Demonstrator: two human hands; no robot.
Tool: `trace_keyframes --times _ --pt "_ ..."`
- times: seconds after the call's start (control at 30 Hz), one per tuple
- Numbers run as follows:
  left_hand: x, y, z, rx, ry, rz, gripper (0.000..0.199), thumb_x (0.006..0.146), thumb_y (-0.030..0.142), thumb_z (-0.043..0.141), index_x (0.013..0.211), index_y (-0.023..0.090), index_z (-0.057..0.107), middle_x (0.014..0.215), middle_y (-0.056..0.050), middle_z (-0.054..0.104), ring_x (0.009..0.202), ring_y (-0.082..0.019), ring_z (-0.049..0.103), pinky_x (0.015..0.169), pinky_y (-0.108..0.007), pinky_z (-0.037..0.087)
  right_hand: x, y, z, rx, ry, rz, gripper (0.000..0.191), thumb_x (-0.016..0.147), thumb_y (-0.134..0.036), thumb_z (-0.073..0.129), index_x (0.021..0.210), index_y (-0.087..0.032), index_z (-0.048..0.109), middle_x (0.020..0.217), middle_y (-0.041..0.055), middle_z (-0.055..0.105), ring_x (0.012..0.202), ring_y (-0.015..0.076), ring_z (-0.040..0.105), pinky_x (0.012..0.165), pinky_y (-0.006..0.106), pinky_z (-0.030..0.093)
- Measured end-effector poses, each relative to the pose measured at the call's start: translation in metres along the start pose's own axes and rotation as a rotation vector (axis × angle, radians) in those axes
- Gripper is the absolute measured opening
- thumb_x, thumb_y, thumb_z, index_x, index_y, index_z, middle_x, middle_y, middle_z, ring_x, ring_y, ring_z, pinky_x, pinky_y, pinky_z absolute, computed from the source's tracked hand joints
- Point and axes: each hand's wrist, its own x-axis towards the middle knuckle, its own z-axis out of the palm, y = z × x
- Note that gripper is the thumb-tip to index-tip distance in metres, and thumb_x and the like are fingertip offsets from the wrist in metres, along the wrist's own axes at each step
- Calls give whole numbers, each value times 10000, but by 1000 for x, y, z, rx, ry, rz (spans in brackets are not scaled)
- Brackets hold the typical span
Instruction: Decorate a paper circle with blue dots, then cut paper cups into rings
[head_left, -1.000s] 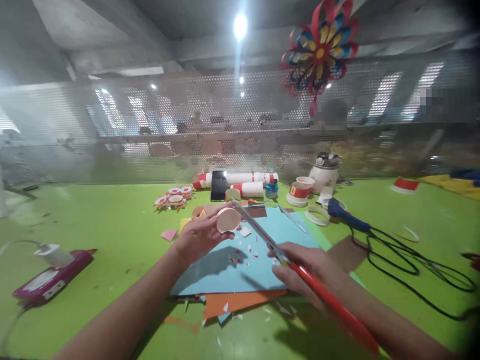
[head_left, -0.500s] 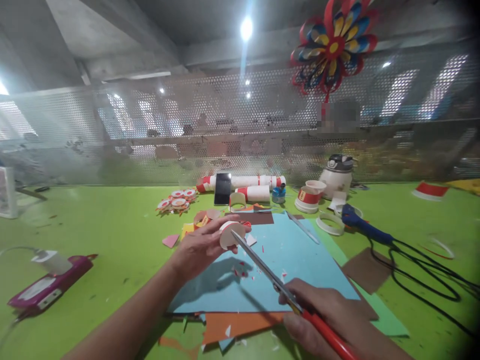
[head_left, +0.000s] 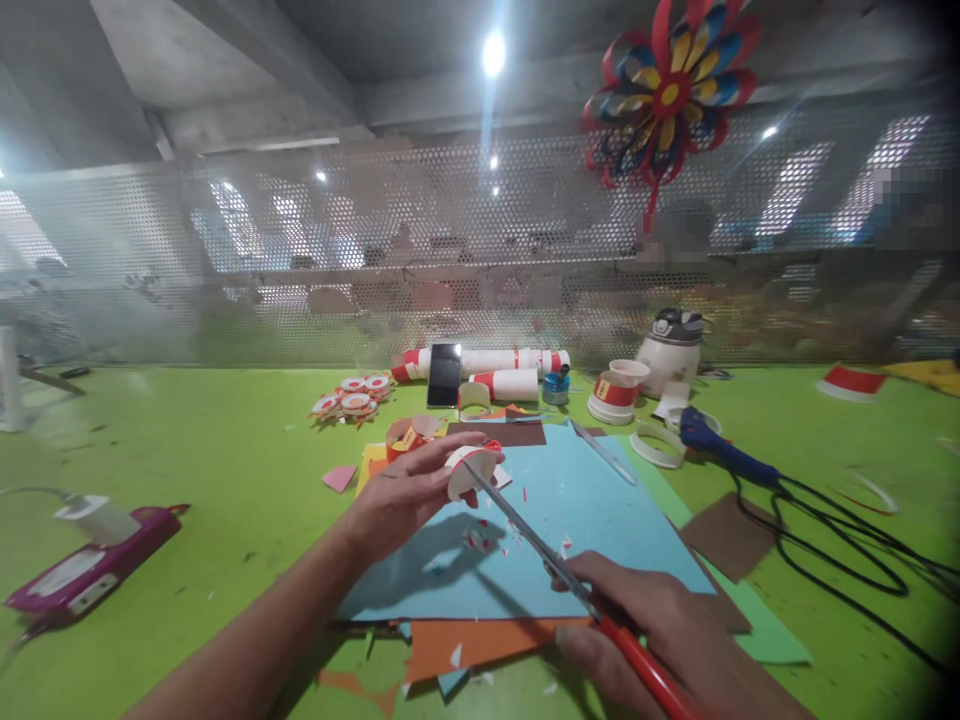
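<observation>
My left hand (head_left: 394, 502) is closed on a small white round paper piece with a red edge (head_left: 459, 482), which looks like a cup's base. It is held up above a light blue sheet (head_left: 600, 520). My right hand (head_left: 649, 615) grips red-handled scissors (head_left: 541, 548) that point up and to the left. Their tip meets the face of the round piece; whether it goes through, I cannot tell. Beneath both hands, red and white paper scraps (head_left: 480, 538) lie scattered on the blue sheet.
A blue glue gun (head_left: 724, 455) with a looping black cable lies at the right. Behind the sheet are a phone (head_left: 444, 375), white and red paper tubes (head_left: 504, 385), a cup (head_left: 615, 395) and a jug (head_left: 670, 350). A purple power strip (head_left: 90, 570) sits at the left.
The round paper piece has shifted slightly right and tilted in my left hand. The scissors' tip stays against it. The whole view has moved a little.
</observation>
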Motion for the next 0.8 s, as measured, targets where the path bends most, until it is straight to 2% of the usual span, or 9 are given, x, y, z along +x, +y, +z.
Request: trace_keyframes --times 0.13,0.37,0.57,0.8 --pt "0 -2 -3 40 -4 20 402 877 246 644 1278 220 651 1302 -134 637 1066 -250 586 817 -321 448 -1 -1 0 -69 46 -20 401 912 -576 464 889 -227 660 703 20 679 597 164 585 538 250 382" --pt "1 -1 -4 60 -12 33 365 865 268 665 1228 227 684 1274 -108 641 1004 -219 573 810 -305 452 -1 0 -1 -89 25 -16 388 914 -557 477 928 -226 678 761 42 711 639 188 633 561 260 425" --pt "1 -2 -5 83 9 13 376 876 261 648 1249 221 670 1267 -112 631 955 -209 566 811 -313 445 0 -4 -4 -81 -3 15 378 919 -554 477 881 -224 658 743 31 693 627 175 600 555 260 402" --pt "-1 -3 -7 61 4 -21 386 871 273 652 1251 208 665 1278 -129 612 996 -229 565 831 -326 462 0 -3 -2 -137 4 25 399 930 -557 453 876 -214 650 718 13 669 621 156 569 540 247 358"
